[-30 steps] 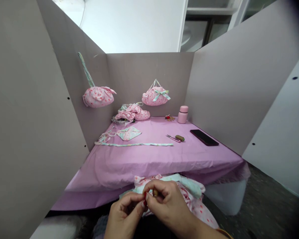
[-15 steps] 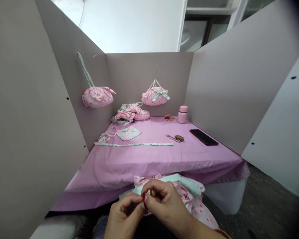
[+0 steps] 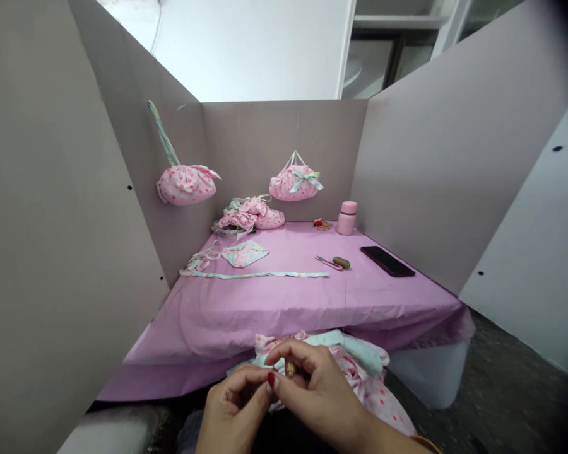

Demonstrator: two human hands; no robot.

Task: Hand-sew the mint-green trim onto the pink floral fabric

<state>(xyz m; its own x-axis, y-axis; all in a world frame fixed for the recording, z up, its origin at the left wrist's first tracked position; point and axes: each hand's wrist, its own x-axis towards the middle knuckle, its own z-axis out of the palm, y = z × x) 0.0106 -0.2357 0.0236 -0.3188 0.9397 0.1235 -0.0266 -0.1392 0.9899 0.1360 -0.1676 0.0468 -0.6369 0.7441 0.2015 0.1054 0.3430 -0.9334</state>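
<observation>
Low in the head view, my left hand (image 3: 234, 413) and my right hand (image 3: 312, 391) meet fingertip to fingertip just below the table's front edge. Both are closed in a pinch on something too small to name. A gold thimble (image 3: 290, 368) sits on a right-hand finger. Under the hands lies a bunched pink dotted and mint fabric piece (image 3: 360, 372), resting on my lap.
The table has a purple cloth (image 3: 274, 302). On it lie a long mint fabric strip (image 3: 260, 274), a folded patch (image 3: 243, 253), thread snips (image 3: 327, 262), a thread spool (image 3: 342, 261), a black phone (image 3: 387, 260), a pink bottle (image 3: 347, 217) and several finished pouches (image 3: 250, 215). Grey partition walls (image 3: 52, 239) enclose three sides.
The hands stay in place with small finger motions. The right fingers have shifted so the thimble now shows more plainly.
</observation>
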